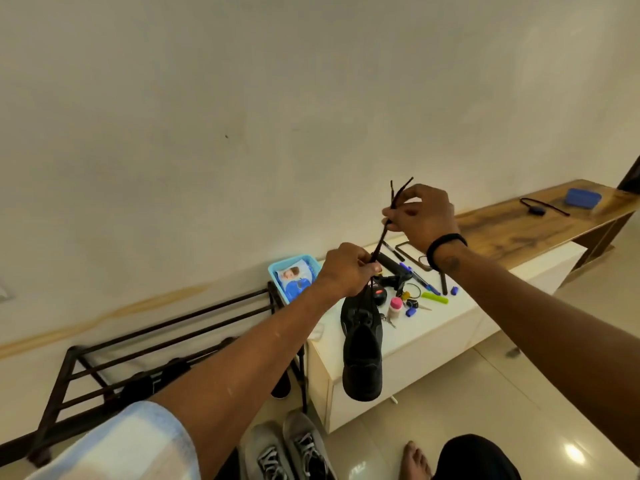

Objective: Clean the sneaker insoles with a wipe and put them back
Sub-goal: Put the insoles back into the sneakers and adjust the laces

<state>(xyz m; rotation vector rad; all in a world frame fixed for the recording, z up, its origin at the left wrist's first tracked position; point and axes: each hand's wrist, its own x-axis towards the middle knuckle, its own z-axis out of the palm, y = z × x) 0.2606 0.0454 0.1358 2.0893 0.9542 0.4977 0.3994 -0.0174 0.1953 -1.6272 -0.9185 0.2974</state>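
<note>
Two hands held a sneaker up by its laces.
Laces were pinched by left hand and right hand above the cabinet; no insole was seen out, so wiping was judged undone.

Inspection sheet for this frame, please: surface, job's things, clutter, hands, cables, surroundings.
Surface: white cabinet top, partly bare.
Job's things: black sneaker lying on it, heel overhanging the edge; wipes pack in blue basket; insoles not seen.
Clutter: pens, keys, small bottle.
Hands: left hand and right hand pinch the black laces, pulled up.
Cables: black cord on wooden shelf.
Surroundings: shoe rack, grey sneakers on floor.
</note>
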